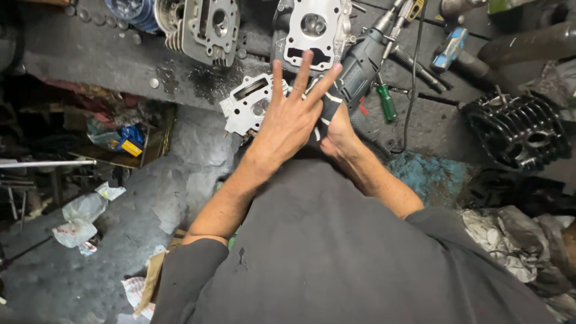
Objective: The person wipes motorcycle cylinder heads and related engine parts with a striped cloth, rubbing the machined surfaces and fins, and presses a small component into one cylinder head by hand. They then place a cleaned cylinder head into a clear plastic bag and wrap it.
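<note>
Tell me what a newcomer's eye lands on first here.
First, the left hand at the centre, fingers spread flat, pressed against the right hand, which grips a dark glove-like cloth. Just behind them on the grimy workbench lie a silvery cylinder head and a grey power drill. At far right sits a black finned engine cylinder.

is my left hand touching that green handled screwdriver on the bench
Apart. The head view shows the left hand spread over the small cylinder head, while the green-handled screwdriver lies beyond the power tool, with bench between them.

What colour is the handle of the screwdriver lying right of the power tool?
Green, on the screwdriver beside the power tool; seen in the head view.
</note>
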A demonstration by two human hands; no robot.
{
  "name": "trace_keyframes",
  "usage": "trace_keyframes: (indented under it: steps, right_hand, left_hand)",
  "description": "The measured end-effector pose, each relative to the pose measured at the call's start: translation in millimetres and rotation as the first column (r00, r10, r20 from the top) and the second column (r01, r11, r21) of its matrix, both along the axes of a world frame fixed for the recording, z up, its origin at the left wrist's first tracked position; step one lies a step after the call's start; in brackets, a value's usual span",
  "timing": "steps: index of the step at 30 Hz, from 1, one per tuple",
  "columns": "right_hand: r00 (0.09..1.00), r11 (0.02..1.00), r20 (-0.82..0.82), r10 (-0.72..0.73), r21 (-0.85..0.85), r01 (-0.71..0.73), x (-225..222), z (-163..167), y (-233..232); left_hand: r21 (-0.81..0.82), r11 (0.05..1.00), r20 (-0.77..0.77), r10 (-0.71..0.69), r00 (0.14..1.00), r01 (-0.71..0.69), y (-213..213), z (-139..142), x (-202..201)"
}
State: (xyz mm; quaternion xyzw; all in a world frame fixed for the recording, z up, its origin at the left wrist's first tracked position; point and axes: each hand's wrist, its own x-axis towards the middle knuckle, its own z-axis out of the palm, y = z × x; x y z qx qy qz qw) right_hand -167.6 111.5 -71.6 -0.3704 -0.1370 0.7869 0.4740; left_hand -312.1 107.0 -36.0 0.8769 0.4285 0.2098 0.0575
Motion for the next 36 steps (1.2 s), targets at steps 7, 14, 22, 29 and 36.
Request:
trace_keyframes:
  steps: [7, 14, 22, 29, 36]
  right_hand:
    - [0.916, 0.839, 0.377, 0.139, 0.447, -0.311, 38.6, -18.7, -13.8]
    - [0.868, 0.564, 0.475, -0.148, 0.761, -0.320, 57.9, -58.2, -7.3]
    - [0.898, 0.821, 0.390, -0.203, 0.568, -0.061, 34.1, -70.3, -40.6]
    - [0.964, 0.925, 0.251, 0.085, 0.341, -0.170, 8.5, -29.7, -19.1]
    - [0.845, 0.777, 0.473, 0.250, 0.422, -0.466, -30.0, 43.0, -6.8]
  left_hand:
    - [-0.278, 0.921, 0.229, -0.214, 0.950, 0.275, 14.8, 29.1, -14.9]
    - [-0.224, 0.905, 0.488, -0.216, 0.846, 0.361, 0.3, 31.1, -13.9]
    - [-0.298, 0.721, 0.828, -0.130, 0.545, 0.625, -11.9, 2.6, -11.1]
    - [0.259, 0.922, 0.496, -0.381, 0.780, 0.286, 30.2, 23.5, -37.8]
    - [0.422, 0.764, -0.138, -0.478, 0.867, 0.488, 147.3, 80.0, -125.9]
